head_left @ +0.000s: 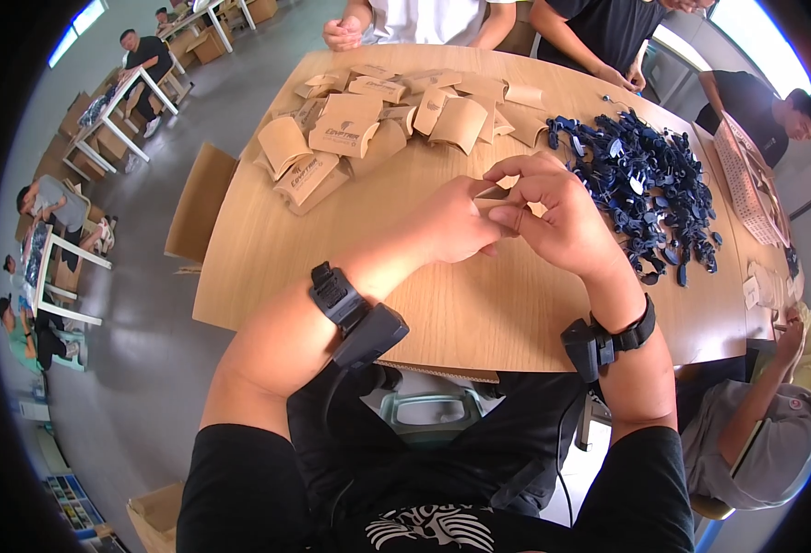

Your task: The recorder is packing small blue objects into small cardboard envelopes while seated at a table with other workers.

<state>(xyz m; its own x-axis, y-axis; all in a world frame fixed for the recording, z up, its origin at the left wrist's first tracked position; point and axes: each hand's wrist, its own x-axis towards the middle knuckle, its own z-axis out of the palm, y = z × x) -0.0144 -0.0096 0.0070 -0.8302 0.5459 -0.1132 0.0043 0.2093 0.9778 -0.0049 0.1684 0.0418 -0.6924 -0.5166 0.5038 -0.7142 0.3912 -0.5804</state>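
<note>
Over the middle of the table [442, 313], my two hands meet at a small brown cardboard pillow box [497, 205], mostly hidden by the fingers. My left hand [461, 221] is closed around its left side. At the other end, my right hand [553, 210] has its thumb and index finger curled against the box's edge. Whether anything is inside the box cannot be seen. Beyond my left hand lies a heap of brown pillow boxes [345, 124] with dark print. To the right of my right hand spreads a pile of small dark blue items [645, 184] with oval tags or discs, their kind unclear.
A pink perforated basket [751, 180] stands by the table's right edge. An open cardboard box [201, 203] is beside the left edge. Co-workers sit or stand across the table and at the right. Black devices [368, 327] are strapped to both my forearms.
</note>
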